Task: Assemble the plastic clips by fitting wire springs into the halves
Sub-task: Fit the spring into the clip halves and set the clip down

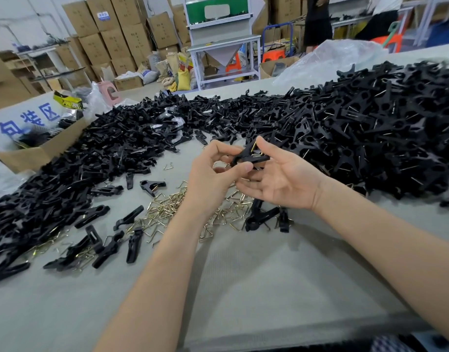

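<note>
Above the middle of the grey table [243, 275], both hands hold one black plastic clip [248, 156] with a gold wire spring showing at its top. My left hand [213, 174] pinches the clip's left end between thumb and fingers. My right hand [281, 179] lies palm up under the clip, its thumb on the spring. A scatter of loose wire springs [167, 209] lies on the table beneath the hands. Loose black clip halves [104, 161] are heaped to the left. A large pile of clips with springs in them [370, 128] rises on the right.
A few separate black clips [264, 217] and halves [128, 217] lie among the springs. An open cardboard box [48, 148] stands at the far left. A clear plastic bag [327, 62] sits behind the right pile. Stacked cartons and a metal workstation fill the background.
</note>
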Motion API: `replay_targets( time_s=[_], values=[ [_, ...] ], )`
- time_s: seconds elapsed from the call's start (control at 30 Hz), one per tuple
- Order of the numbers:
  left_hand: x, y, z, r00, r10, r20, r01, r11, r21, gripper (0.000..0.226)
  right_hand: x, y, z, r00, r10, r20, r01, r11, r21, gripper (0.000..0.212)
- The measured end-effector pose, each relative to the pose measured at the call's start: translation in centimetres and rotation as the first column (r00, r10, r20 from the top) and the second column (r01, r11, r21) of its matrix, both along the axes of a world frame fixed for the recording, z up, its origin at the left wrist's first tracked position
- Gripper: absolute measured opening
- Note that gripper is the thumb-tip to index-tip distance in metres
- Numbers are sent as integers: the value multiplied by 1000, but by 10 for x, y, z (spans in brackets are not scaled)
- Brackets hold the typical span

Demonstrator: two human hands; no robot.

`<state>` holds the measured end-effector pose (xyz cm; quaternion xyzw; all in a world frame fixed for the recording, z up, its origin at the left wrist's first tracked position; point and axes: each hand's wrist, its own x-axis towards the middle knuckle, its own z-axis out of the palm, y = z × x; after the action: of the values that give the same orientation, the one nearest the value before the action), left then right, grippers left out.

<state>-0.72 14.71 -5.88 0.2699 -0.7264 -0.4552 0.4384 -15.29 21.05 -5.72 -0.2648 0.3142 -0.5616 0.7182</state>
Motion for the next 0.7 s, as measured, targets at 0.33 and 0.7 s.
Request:
replay_targets(
  time_s=[0.33,0.7],
  values=[
    [-9,5,-4,970,212,116,-154,911,-382,24,2,-4,-4,994,-113,15,113,993,-41,47],
    [-8,4,-3,980,187,65,-154,926,-344,26,3,-1,1,987,-152,-52,150,988,-45,49]
  ],
)
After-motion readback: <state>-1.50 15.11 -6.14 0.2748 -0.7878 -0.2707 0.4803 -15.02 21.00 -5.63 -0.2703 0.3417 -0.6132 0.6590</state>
